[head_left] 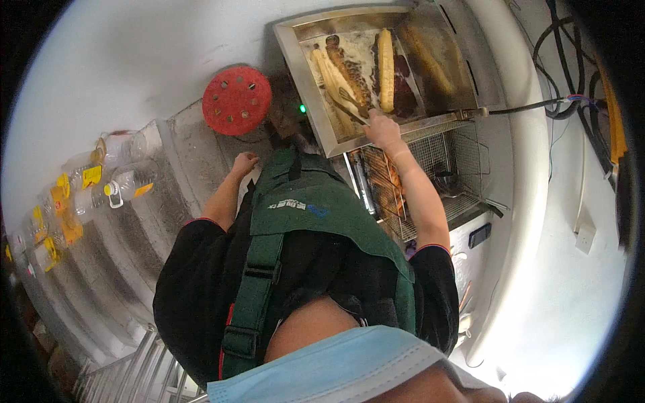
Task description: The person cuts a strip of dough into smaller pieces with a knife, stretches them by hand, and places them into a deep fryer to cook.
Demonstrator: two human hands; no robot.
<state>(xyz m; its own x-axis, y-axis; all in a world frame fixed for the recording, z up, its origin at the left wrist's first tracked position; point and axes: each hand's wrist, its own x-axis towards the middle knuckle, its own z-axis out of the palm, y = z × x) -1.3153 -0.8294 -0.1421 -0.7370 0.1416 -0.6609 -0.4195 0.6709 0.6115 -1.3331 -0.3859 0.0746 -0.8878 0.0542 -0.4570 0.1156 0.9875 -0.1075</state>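
Note:
My right hand [385, 131] is closed around the handle of metal tongs [351, 106], which reach over the near left part of a rectangular steel fryer [306, 74]. Foaming oil lies in it. Long pale yellow strips of food [385, 70] float there, beside a browned, ridged strip [346, 64] and a dark reddish-brown piece [403, 87]. The tongs' tips are at the near ends of the left strips; whether they grip one I cannot tell. My left hand [246, 163] hangs beside my green apron [302, 201], fingers curled, and what they hold, if anything, is hidden.
A round red stool [236, 101] with holes stands left of the fryer. A wire basket rack [437, 164] and orange-brown fried food [393, 181] sit below my right forearm. Concrete steps [134, 221] on the left carry several clear bottles [124, 188]. Black cables [564, 67] hang at right.

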